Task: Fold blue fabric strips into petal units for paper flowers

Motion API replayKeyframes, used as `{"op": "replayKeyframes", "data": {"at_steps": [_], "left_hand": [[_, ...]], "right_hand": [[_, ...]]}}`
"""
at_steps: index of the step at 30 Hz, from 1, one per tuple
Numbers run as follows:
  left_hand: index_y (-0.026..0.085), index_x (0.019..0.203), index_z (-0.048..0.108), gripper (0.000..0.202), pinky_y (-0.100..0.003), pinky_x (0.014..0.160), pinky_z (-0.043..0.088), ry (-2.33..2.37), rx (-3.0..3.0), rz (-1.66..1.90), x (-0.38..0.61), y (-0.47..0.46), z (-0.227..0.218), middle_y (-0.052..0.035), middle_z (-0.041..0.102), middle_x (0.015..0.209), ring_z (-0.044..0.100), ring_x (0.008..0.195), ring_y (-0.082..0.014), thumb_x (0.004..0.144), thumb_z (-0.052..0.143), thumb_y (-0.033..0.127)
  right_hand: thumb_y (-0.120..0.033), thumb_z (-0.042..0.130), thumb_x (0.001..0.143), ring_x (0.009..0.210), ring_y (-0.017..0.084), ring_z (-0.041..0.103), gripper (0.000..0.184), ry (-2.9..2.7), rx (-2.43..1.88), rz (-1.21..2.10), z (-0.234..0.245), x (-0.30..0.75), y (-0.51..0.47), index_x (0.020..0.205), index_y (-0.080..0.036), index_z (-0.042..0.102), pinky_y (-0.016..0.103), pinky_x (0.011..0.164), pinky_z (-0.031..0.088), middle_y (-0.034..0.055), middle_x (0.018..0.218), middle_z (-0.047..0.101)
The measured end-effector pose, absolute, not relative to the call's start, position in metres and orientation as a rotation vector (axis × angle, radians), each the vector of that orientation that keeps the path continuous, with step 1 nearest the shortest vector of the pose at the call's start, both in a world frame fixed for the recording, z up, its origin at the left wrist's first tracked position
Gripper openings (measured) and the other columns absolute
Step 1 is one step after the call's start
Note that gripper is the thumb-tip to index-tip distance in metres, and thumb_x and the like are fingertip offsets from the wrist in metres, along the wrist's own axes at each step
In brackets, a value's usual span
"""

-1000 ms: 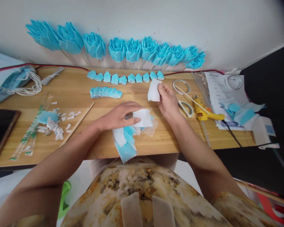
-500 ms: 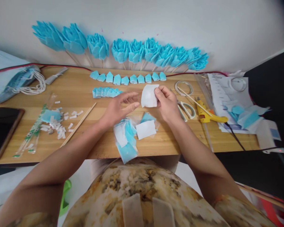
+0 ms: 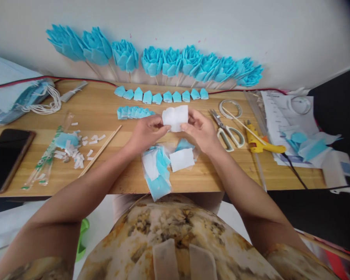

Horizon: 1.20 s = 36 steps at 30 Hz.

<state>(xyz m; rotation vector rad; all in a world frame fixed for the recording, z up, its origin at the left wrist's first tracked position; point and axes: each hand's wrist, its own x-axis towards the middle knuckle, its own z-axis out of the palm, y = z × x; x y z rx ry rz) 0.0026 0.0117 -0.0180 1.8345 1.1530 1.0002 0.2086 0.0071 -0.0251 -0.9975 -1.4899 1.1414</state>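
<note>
A small white sheet [image 3: 175, 118], paper or thin fabric, is held up above the middle of the table. My left hand [image 3: 148, 132] pinches its left edge, and my right hand [image 3: 202, 130] grips it on the right. Under my hands lie blue and white cut pieces [image 3: 157, 171], some hanging past the table's front edge. Beside them is a flat white rectangle [image 3: 182, 159] with a blue piece [image 3: 184, 145] behind it. Just beyond my left hand runs an overlapping row of blue petals [image 3: 135, 112], partly hidden by my fingers.
Blue flowers on sticks [image 3: 172, 62] lean along the wall, with a row of folded blue petals [image 3: 167, 96] before them. Scissors [image 3: 226, 130], a tape roll [image 3: 231, 109] and a yellow glue gun [image 3: 262, 144] lie right. White scraps [image 3: 76, 157], wooden sticks [image 3: 102, 149] and a phone [image 3: 8, 159] lie left.
My left hand, open and apart before, now holds the sheet's left edge. The sheet has shifted left between both hands, and the scissors show more fully. The view has moved slightly.
</note>
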Motion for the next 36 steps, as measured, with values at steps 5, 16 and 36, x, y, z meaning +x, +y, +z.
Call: {"op": "replayKeyframes", "data": {"at_steps": [5, 16, 36], "left_hand": [[0.022, 0.081, 0.071, 0.009, -0.037, 0.083, 0.05, 1.052, 1.947, 1.149, 0.003, 0.012, -0.018, -0.0039, 0.072, 0.083, 0.065, 0.083, -0.0194, 0.087, 0.065, 0.026], [0.021, 0.109, 0.072, 0.025, -0.034, 0.088, 0.052, 1.1, 1.934, 1.184, 0.003, 0.013, -0.024, -0.0066, 0.075, 0.105, 0.065, 0.09, -0.0175, 0.086, 0.073, 0.03], [0.019, 0.074, 0.071, 0.046, -0.033, 0.067, 0.051, 0.966, 1.442, 0.854, 0.0, 0.018, -0.022, -0.0049, 0.07, 0.073, 0.062, 0.069, -0.018, 0.084, 0.067, 0.063]], "right_hand": [[-0.046, 0.077, 0.081, 0.085, 0.019, 0.067, 0.022, -1.666, -1.023, 0.874, -0.023, 0.211, 0.005, 0.083, -0.026, 0.069, 0.038, 0.085, 0.055, 0.0016, 0.091, 0.072], [-0.037, 0.07, 0.089, 0.091, 0.022, 0.069, 0.016, -1.872, -0.918, 0.526, -0.016, 0.213, 0.006, 0.077, -0.028, 0.067, 0.042, 0.087, 0.053, 0.0028, 0.094, 0.075], [-0.029, 0.064, 0.092, 0.093, 0.023, 0.067, 0.017, -1.964, -0.894, 0.17, -0.016, 0.212, 0.003, 0.075, -0.031, 0.067, 0.046, 0.087, 0.051, 0.0008, 0.094, 0.074]]}}
